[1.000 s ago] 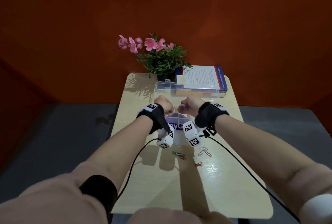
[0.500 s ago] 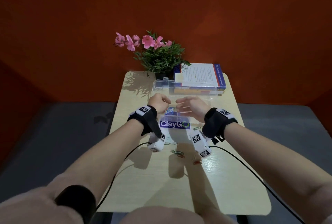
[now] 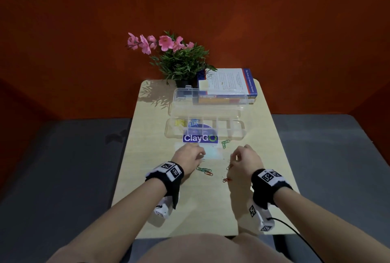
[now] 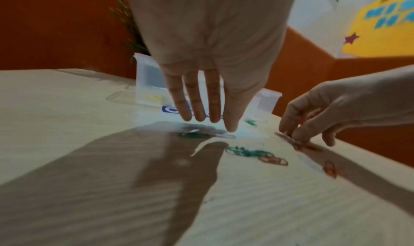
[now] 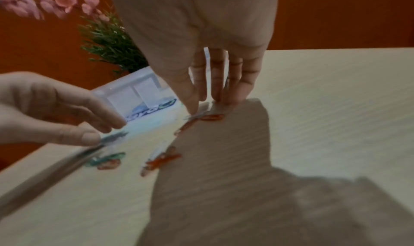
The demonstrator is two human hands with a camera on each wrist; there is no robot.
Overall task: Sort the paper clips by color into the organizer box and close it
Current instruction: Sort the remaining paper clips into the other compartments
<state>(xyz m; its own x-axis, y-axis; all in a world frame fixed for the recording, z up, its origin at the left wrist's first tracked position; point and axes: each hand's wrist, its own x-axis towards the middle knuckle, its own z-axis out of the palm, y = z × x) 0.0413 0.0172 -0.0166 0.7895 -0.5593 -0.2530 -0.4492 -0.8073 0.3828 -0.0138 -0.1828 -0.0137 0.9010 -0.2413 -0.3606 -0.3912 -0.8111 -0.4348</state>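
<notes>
The clear organizer box (image 3: 236,134) lies open mid-table, its lid (image 3: 211,98) standing up behind it. Yellow clips (image 3: 179,123) and blue clips (image 3: 193,123) fill its two far-left compartments. Loose clips lie in front of it: a green pair (image 3: 225,143), a green and red bunch (image 3: 204,171), and red ones (image 3: 226,180). My left hand (image 3: 199,156) reaches down with straight fingers (image 4: 197,111), its thumb tip beside a green clip (image 4: 192,135). My right hand (image 3: 233,158) has its fingertips (image 5: 218,97) on a red clip (image 5: 211,117) lying on the table.
A potted plant with pink flowers (image 3: 179,60) and a stack of books (image 3: 228,85) stand at the far edge behind the box. A ClayGo sticker (image 3: 199,138) shows under the box's front. The small table (image 3: 147,178) has a grey floor on both sides.
Both hands have drawn back from over the box toward me and come down to the loose clips. The box, hidden by the wrists before, is now in plain view.
</notes>
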